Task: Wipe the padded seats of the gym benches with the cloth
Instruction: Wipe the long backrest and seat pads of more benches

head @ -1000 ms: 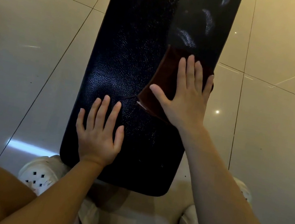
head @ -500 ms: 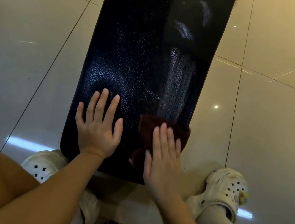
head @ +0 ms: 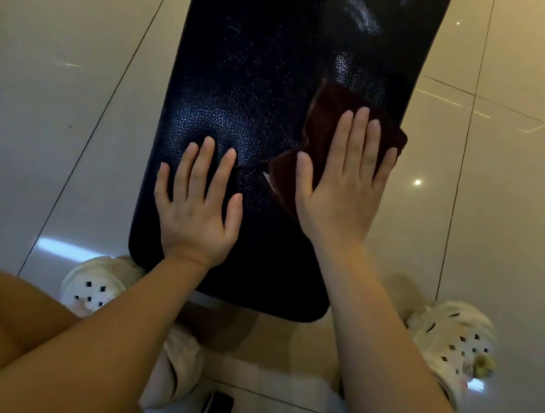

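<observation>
The dark red-brown cloth (head: 330, 117) is spread flat on the right half of the black padded seat (head: 264, 68), close to its right edge, and 1 corner of it reaches toward a small tear (head: 268, 176) in the cover. It is pressed down by the right hand (head: 342, 187), whose fingers are kept straight and together on top of it; nothing is gripped, so that the whole palm can push the fabric over the leather, it seems. The left hand (head: 197, 204) is laid flat with its fingers spread wide on the bare near-left part of the seat, just beside the cloth but apart from it. It is probably placed there to steady the body and the pad during the stroke. Under the near end of the seat, 2 white perforated clogs (head: 97, 282) are seen on the glossy tiled floor (head: 57, 77).
</observation>
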`<action>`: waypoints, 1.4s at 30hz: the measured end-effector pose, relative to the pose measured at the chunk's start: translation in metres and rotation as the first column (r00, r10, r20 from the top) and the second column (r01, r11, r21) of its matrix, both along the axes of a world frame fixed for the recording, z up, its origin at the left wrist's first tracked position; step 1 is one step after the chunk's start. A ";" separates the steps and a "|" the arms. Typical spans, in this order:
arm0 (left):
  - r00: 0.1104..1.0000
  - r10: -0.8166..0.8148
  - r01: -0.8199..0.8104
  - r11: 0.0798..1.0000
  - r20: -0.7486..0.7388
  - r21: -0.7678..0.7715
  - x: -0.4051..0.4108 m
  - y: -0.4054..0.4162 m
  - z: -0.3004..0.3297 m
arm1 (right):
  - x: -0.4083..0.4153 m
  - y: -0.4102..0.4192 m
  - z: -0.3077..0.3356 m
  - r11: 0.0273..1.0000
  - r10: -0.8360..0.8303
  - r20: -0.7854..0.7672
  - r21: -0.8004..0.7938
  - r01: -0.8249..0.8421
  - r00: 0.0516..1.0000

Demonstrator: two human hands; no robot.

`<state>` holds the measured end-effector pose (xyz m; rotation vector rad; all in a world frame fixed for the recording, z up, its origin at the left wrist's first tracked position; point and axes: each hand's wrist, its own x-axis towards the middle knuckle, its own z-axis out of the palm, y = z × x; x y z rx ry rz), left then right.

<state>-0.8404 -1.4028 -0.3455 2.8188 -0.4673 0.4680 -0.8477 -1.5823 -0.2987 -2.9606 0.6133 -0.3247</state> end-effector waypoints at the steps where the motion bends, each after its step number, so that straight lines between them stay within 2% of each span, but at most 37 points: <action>1: 1.000 0.001 -0.001 1.000 -0.014 -0.001 0.000 0.000 0.001 | -0.007 0.003 -0.002 1.000 0.006 -0.001 0.001 -0.006 1.000; 8: 0.999 0.011 -0.011 1.000 -0.051 0.013 -0.002 0.000 0.004 | -0.142 0.067 -0.043 0.991 0.134 -0.078 0.021 -0.132 0.988; 10: 0.998 0.012 -0.012 1.000 -0.057 0.003 -0.003 -0.001 0.006 | -0.155 0.073 -0.046 0.989 0.145 -0.078 0.038 -0.143 0.986; 13: 0.998 0.005 -0.005 1.000 -0.059 -0.002 -0.004 -0.001 0.005 | -0.122 0.059 -0.035 0.987 0.153 -0.049 0.052 -0.150 0.987; 15: 0.999 0.007 -0.006 1.000 -0.036 0.011 -0.002 -0.001 0.004 | -0.069 0.037 -0.022 0.994 0.102 0.005 0.024 -0.102 0.995; 19: 0.999 0.001 -0.001 1.000 -0.038 0.017 -0.001 0.001 0.004 | 0.005 0.005 0.000 1.000 0.000 0.007 0.016 0.000 1.000; 22: 0.999 0.004 -0.003 1.000 -0.049 0.028 -0.002 0.001 0.004 | -0.023 0.027 -0.006 0.998 0.023 0.024 0.060 -0.024 0.999; 27: 0.999 0.004 -0.002 1.000 -0.046 0.030 -0.002 0.001 0.005 | -0.106 0.063 -0.025 0.978 0.200 -0.043 0.073 -0.197 0.979; 35: 0.999 -0.001 0.002 0.999 -0.036 0.033 0.000 0.001 0.005 | -0.016 0.034 -0.001 0.980 0.158 0.010 0.121 -0.158 0.987; 42: 1.000 -0.003 0.003 1.000 -0.026 0.016 -0.001 0.001 0.006 | -0.097 0.047 -0.013 0.975 0.193 -0.065 0.127 -0.183 0.979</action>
